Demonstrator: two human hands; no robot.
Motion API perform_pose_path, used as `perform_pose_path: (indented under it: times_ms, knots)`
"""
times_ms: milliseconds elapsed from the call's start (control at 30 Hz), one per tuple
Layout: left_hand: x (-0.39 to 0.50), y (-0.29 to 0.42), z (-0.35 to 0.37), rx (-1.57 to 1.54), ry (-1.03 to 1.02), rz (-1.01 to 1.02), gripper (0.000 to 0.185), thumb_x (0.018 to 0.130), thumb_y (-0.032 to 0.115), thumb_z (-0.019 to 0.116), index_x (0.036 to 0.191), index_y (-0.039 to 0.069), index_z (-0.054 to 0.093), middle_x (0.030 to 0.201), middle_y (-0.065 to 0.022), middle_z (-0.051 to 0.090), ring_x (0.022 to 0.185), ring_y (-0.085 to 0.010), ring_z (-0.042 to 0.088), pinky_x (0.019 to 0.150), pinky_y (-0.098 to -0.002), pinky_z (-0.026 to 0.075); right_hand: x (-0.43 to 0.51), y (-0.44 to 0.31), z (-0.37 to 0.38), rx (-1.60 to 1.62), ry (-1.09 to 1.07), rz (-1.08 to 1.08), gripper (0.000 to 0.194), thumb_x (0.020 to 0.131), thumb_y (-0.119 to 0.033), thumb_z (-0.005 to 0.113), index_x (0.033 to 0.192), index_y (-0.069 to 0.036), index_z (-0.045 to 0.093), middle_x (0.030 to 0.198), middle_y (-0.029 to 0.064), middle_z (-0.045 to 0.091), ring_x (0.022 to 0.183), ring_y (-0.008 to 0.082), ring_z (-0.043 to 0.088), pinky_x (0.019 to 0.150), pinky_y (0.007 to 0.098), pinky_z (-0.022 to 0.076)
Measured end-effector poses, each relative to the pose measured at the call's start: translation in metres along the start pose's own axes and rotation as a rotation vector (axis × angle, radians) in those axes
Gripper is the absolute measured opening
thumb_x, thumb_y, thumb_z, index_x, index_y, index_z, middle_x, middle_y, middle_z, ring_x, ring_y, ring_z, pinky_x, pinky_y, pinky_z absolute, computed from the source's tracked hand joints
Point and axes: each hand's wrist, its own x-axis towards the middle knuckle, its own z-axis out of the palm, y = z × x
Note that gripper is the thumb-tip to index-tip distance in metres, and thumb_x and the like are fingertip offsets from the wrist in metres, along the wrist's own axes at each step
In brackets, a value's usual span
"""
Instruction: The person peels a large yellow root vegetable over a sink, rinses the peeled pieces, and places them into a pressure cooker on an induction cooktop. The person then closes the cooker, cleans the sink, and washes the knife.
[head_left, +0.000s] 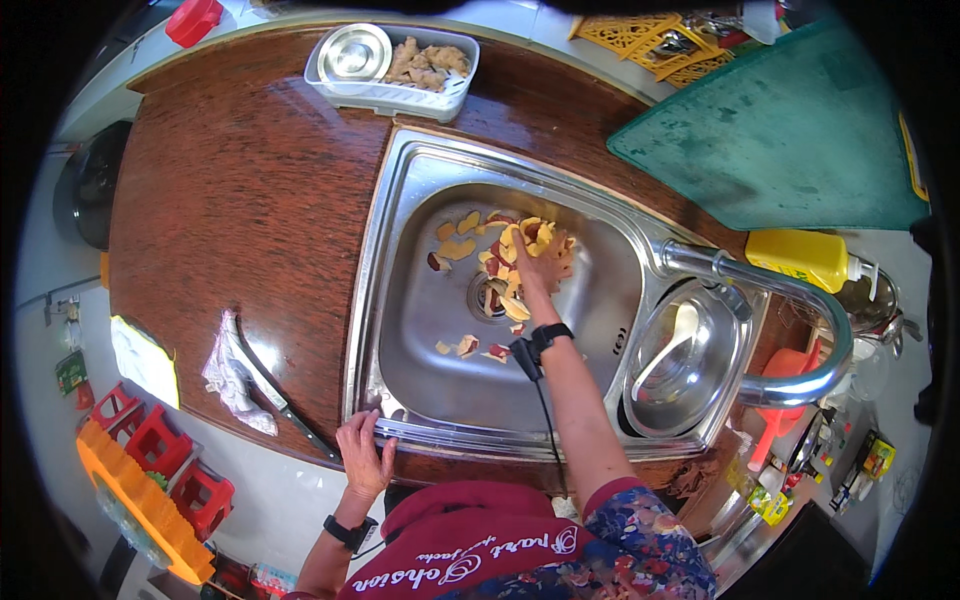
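Note:
My right hand (541, 266) reaches down into the stainless steel sink (442, 390), its fingers around a heap of yellow and reddish peelings (502, 251). Part of the heap is hidden behind the hand. More loose peelings lie on the sink floor and over the drain (484, 296). My left hand (364, 454) rests on the front left corner of the sink rim, its fingers apart, holding nothing. Left of it, a knife with a black handle (304, 435) lies on the wooden counter (247, 195), beside a crumpled cloth (236, 382).
A plastic basket (442, 111) with ginger and a metal lid stands behind the sink. At the right are a curved faucet (832, 307), a metal bowl with a white spoon (679, 349), a yellow bottle (795, 259) and a green board (780, 135).

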Motion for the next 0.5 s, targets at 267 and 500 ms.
perform_pose_path:
  times_ms: [267, 500]
  knots:
    - [-0.002, -0.002, 0.0, -0.02, -0.029, -0.017, 0.051, 0.083, 0.026, 0.062, 0.126, 0.005, 0.046, 0.117, -0.0186, 0.046, 0.104, -0.0348, 0.045, 0.088, -0.0454, 0.034, -0.052, -0.048, 0.045, -0.016, 0.03, -0.206, 0.109, 0.064, -0.071, 0.064, 0.148, -0.02, 0.015, 0.15, 0.0187, 0.01, 0.134, 0.047, 0.011, 0.095, 0.0671, 0.0244]
    - [-0.002, -0.003, -0.001, -0.048, -0.029, -0.017, 0.053, 0.079, 0.021, 0.066, 0.127, 0.008, 0.046, 0.117, -0.0186, 0.046, 0.103, -0.0345, 0.045, 0.088, -0.0454, 0.034, -0.083, -0.058, 0.067, -0.118, 0.031, -0.471, 0.086, 0.075, -0.06, 0.06, 0.145, -0.025, 0.025, 0.15, 0.0192, 0.013, 0.133, 0.0481, 0.013, 0.092, 0.0667, 0.024]
